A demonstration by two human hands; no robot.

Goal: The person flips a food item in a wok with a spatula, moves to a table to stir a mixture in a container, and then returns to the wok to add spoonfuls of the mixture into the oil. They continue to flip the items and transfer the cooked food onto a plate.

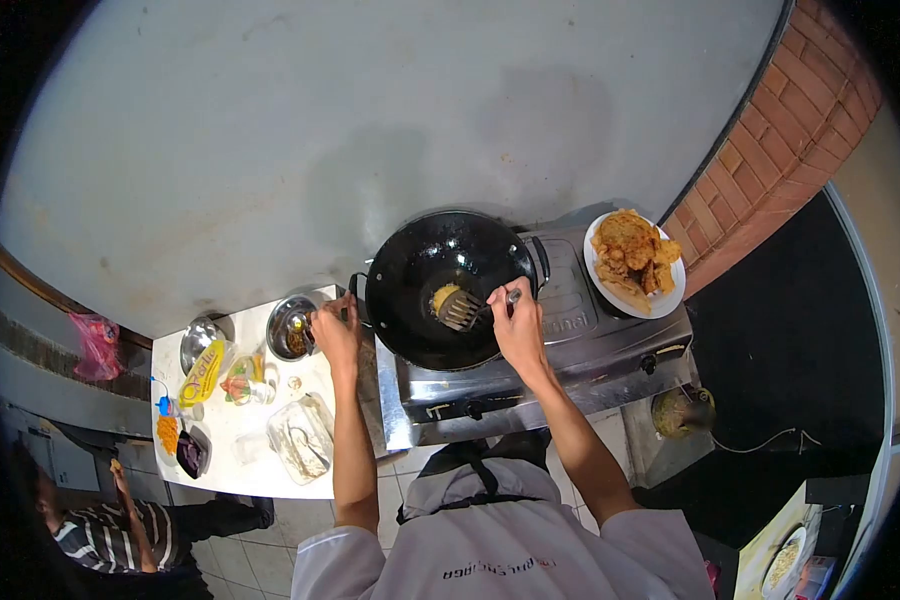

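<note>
A black wok [410, 260] sits on the left burner of a steel gas stove [560, 350]. Closed around the handle of a slotted spatula [460, 309], my right hand [517, 328] is over the wok's right side. The spatula's head touches a small yellowish piece of food [445, 295] at the wok's bottom. My left hand [338, 335] is at the wok's left handle [358, 298], its fingers closed on something dark that I cannot make out, beside a steel bowl [288, 325] with brownish contents.
A white plate [675, 295] of fried food stands on the stove's right. On the white table [320, 485] at left are a yellow packet [203, 372], a plastic tub [300, 440] and another steel bowl [200, 340]. A person in a striped shirt [120, 535] is at lower left.
</note>
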